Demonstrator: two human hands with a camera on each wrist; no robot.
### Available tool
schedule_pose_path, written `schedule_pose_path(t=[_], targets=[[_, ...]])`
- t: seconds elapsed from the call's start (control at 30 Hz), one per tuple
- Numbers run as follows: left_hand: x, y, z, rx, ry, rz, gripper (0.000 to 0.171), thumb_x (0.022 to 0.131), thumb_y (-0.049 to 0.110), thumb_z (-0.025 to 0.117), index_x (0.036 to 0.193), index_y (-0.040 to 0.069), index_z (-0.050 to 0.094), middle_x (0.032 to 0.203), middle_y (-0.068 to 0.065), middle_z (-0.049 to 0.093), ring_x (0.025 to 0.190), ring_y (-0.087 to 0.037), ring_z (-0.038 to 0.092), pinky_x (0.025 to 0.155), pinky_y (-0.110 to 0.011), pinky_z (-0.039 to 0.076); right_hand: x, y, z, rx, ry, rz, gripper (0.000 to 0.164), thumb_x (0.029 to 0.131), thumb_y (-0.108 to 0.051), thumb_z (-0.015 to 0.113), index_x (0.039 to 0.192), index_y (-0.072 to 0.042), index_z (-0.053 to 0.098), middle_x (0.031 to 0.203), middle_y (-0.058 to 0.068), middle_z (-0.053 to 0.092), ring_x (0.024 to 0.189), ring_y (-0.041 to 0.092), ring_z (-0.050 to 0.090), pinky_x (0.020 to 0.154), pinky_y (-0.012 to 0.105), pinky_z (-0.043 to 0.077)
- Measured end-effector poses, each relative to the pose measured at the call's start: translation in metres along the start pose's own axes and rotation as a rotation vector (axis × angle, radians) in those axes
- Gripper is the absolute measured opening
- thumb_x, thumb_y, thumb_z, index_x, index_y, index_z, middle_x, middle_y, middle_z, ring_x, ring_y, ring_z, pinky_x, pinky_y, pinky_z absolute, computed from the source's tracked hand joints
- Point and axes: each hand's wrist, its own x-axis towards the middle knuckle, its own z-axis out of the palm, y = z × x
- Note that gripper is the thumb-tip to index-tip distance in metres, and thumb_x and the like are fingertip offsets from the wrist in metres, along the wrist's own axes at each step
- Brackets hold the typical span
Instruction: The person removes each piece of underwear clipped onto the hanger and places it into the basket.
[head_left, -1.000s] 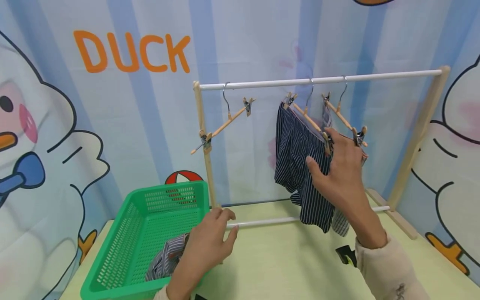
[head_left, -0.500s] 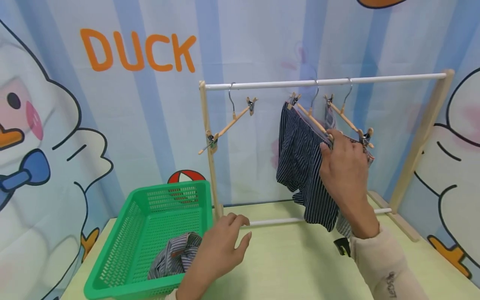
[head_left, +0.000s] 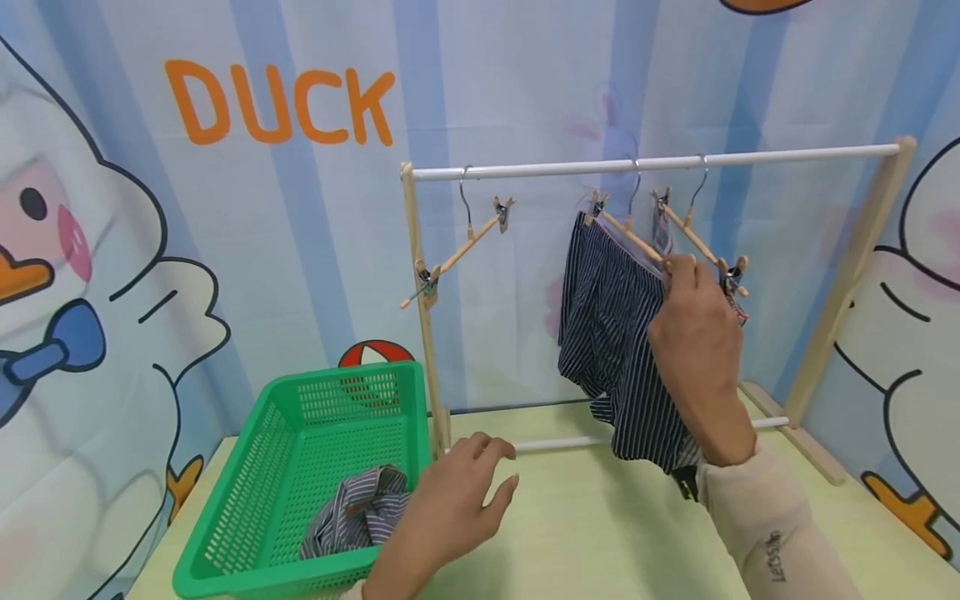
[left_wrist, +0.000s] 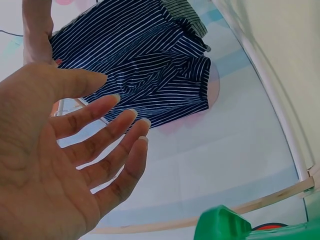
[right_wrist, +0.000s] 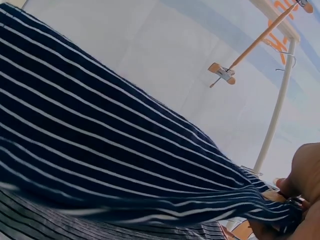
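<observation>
Dark blue striped shorts (head_left: 607, 325) hang from a wooden clip hanger (head_left: 632, 237) on the rack's white rail. At the hanger's near end my right hand (head_left: 697, 333) pinches the clip (right_wrist: 272, 196) at the waistband corner; its fingers partly hide the clip. Behind the shorts, a second hanger (head_left: 690, 229) carries a grey striped garment (right_wrist: 90, 220), mostly covered. My left hand (head_left: 457, 500) holds nothing, its fingers spread and slightly bent, beside the green basket's right side. In the left wrist view, the left palm (left_wrist: 45, 160) shows below the shorts.
A bare clip hanger (head_left: 465, 246) hangs at the rail's (head_left: 525, 169) left end. The green basket (head_left: 225, 500) stands at the left with a crumpled grey striped garment (head_left: 360, 512) in it. The rack's wooden post (head_left: 422, 333) rises right behind the basket.
My right hand has closed its fingers on the hanger's near clip, and the shorts' far corner has dipped a little. My left hand has drifted right, away from the basket.
</observation>
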Motion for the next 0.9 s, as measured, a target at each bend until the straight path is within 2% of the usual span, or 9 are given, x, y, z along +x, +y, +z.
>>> schedule_pose_path(t=[0.13,0.37,0.53,0.67,0.9], targets=[[0.001,0.0013,0.0004,-0.001,-0.007,0.015,0.021,0.095,0.029,0.062,0.113,0.017,0.061,0.106,0.002,0.063,0.088,-0.015,0.059,0.058,-0.024,0.045,0.0003,0.0006,0.002,0.019,0.022,-0.017,0.024,0.105,-0.011,0.038,0.114,0.005,0.054,0.101,0.027,0.058,0.056,0.041,0.054,0.047,0.051,0.045],[0.002,0.0011,0.0015,0.002,-0.009,0.03,0.021,0.096,0.028,0.062,0.113,0.017,0.061,0.105,0.002,0.063,0.087,-0.015,0.06,0.059,-0.025,0.045,0.0014,0.0024,0.0044,0.026,0.064,-0.038,0.021,0.104,-0.008,0.038,0.11,0.005,0.054,0.098,0.026,0.058,0.058,0.041,0.055,0.045,0.051,0.045],[0.002,0.0001,0.0024,-0.001,-0.02,0.025,0.021,0.096,0.028,0.061,0.113,0.017,0.061,0.106,0.002,0.063,0.087,-0.015,0.06,0.06,-0.025,0.046,0.0031,0.002,0.0065,0.026,0.088,-0.036,0.019,0.103,-0.006,0.039,0.108,0.005,0.055,0.096,0.025,0.059,0.054,0.04,0.054,0.041,0.048,0.041],[0.0013,-0.0006,0.0035,0.009,-0.023,0.021,0.021,0.096,0.029,0.062,0.113,0.017,0.061,0.105,0.002,0.063,0.085,-0.014,0.06,0.061,-0.026,0.046,0.0035,0.0003,0.0077,0.028,0.106,-0.027,0.021,0.104,-0.008,0.04,0.109,0.005,0.055,0.1,0.025,0.06,0.059,0.041,0.057,0.041,0.049,0.042],[0.0024,-0.0027,0.0045,0.0,-0.022,0.022,0.021,0.096,0.029,0.062,0.113,0.017,0.061,0.105,0.002,0.063,0.085,-0.014,0.059,0.061,-0.024,0.046,0.0041,0.0018,0.007,0.067,0.132,-0.015,0.024,0.105,-0.009,0.04,0.113,0.006,0.056,0.105,0.027,0.061,0.072,0.045,0.063,0.049,0.055,0.049]])
